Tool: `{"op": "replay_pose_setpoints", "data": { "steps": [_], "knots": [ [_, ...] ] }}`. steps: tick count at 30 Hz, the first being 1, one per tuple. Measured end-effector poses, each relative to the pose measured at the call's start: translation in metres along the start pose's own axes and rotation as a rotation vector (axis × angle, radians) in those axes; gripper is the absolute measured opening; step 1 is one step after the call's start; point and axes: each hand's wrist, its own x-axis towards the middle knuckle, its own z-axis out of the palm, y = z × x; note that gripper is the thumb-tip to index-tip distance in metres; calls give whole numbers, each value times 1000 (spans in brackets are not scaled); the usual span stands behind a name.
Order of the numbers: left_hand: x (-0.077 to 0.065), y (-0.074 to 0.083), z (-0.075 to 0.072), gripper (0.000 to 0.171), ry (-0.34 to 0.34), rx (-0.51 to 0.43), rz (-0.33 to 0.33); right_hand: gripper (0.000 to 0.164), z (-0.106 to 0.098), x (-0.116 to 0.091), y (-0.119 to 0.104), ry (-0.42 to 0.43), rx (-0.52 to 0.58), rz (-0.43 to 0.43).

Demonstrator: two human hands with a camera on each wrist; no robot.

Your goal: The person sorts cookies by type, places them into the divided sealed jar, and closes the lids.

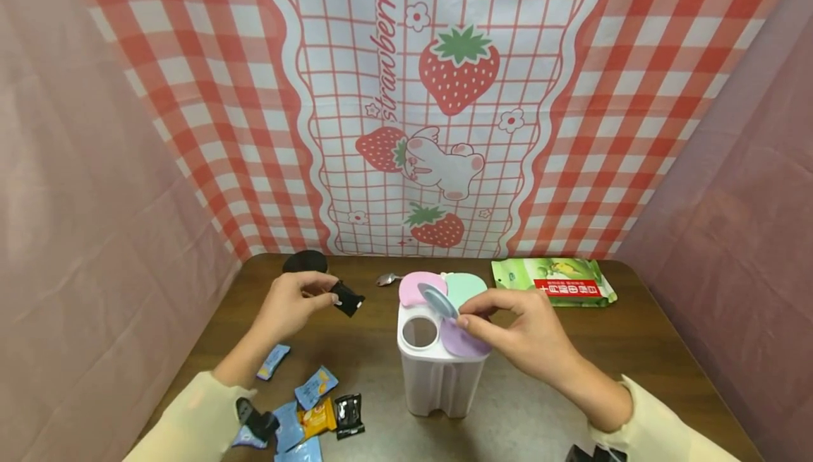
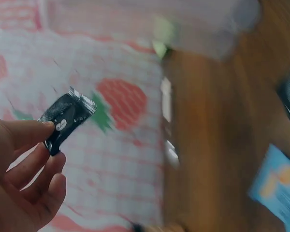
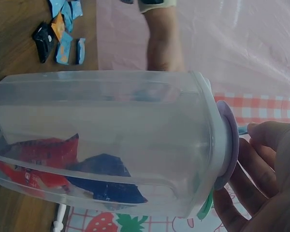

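Observation:
My left hand pinches a small black snack packet by one end, in the air left of a translucent storage box. In the left wrist view the black wrapper shows a white round mark. My right hand pinches the raised blue-grey lid of the box's front left compartment, leaving its round opening uncovered. The pink lid, the green lid and the purple lid lie flat on the other compartments. Through the box wall, the right wrist view shows a red packet and a dark blue packet.
Left of the box lie several blue packets, an orange packet and another black packet. A black round object and a spoon are farther back. A green wipes pack lies at the back right.

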Motion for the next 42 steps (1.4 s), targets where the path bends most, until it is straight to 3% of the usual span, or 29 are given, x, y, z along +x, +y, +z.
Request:
{"op": "replay_pose_setpoints", "data": {
  "steps": [7, 15, 22, 30, 34, 42],
  "knots": [
    [-5, 56, -11, 23, 3, -154, 147, 13, 0, 0, 0, 0, -3, 2],
    [-16, 94, -10, 23, -73, -277, 250, 14, -1, -1, 0, 2, -9, 18],
    [-17, 107, 4, 21, -153, -284, 338, 15, -1, -1, 0, 2, -10, 17],
    [-15, 119, 12, 20, -250, -207, 326, 17, -1, -1, 1, -2, -16, 9],
    [-14, 124, 14, 20, -303, -185, 362, 18, -1, 0, 1, -5, -17, 6],
    [-15, 127, 22, 19, -305, -154, 441, 17, -1, 0, 2, -11, -5, -4]
  ]
}}
